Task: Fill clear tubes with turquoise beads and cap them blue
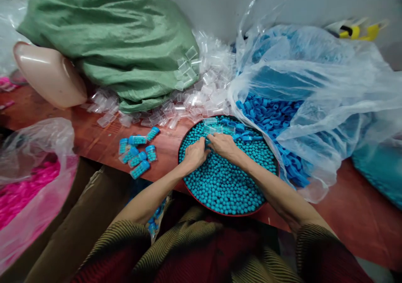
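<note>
A round red-rimmed tray (216, 211) full of small blue balls (229, 186) lies in front of me. Over its upper part my left hand (196, 152) and my right hand (222, 144) meet, fingers closed together. Whatever they pinch between them is too small and hidden to make out. Just beyond my fingers, clear empty containers (215, 125) and blue caps (248, 135) rest on the balls. Left of the tray, several capped containers filled with blue balls (138, 159) lie on the red table (106, 142).
Clear containers (210, 94) are heaped behind the tray beside a green sack (125, 44). A plastic bag (339, 86) of blue caps stands right. At left are a pink scoop-like bowl (48, 75) and a bag of pink pieces (28, 186).
</note>
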{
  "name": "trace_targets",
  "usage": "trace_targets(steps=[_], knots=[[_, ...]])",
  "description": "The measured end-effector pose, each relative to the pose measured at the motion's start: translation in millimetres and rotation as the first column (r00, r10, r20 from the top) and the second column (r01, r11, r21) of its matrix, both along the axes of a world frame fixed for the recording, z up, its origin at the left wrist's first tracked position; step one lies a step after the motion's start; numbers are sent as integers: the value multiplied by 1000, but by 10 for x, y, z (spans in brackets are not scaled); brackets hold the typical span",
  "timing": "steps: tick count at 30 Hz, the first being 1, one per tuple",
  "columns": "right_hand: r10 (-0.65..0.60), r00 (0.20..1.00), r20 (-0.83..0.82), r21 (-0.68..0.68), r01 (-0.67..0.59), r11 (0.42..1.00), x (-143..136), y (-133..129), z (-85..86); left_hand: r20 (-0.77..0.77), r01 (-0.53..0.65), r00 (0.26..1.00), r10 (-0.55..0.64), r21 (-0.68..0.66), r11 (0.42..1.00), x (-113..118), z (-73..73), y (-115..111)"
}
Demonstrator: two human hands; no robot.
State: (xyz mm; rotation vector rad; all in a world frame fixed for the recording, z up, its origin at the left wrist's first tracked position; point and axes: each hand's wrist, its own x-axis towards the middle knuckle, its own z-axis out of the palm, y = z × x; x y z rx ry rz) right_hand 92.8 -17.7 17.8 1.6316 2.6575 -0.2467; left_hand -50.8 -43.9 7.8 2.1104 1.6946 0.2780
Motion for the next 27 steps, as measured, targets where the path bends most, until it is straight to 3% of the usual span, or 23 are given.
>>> trace_targets(steps=[4, 7, 11, 13, 16, 18, 22, 23, 25, 27], knots=[[23, 994, -108, 12, -22, 1000, 313, -106, -101, 271, 16, 963, 9, -90, 996, -69, -67, 41], [-30, 973, -227, 34, 39, 999, 516, -303, -115, 430, 2, 900, 69, -164, 986, -96, -86, 17], [-158, 927, -339, -13, 164, 986, 632, -511, -106, 389, 60, 921, -17, -98, 993, -54, -41, -29], [-165, 912, -376, 16, 184, 983, 673, -563, -117, 345, 124, 935, -83, -97, 988, -30, -22, -51], [-128, 886, -446, 54, 169, 984, 739, -638, -140, 404, 155, 909, -99, -109, 982, -14, -35, -87], [-139, 870, -474, 42, 180, 983, 770, -709, -136, 500, 123, 865, -44, -127, 984, -9, -67, -110], [-266, 842, -470, -20, 291, 957, 762, -838, -94, 711, 75, 685, 158, -285, 956, 23, -115, -146], [-284, 837, -468, -28, 308, 951, 756, -849, -94, 721, 77, 672, 167, -292, 953, 32, -112, -157], [-287, 831, -476, -19, 317, 948, 757, -838, -118, 635, 63, 766, 98, -226, 972, 40, -87, -182], [-271, 827, -493, 1, 312, 950, 782, -795, -163, 389, 66, 921, -16, -116, 991, 31, -43, -212]])
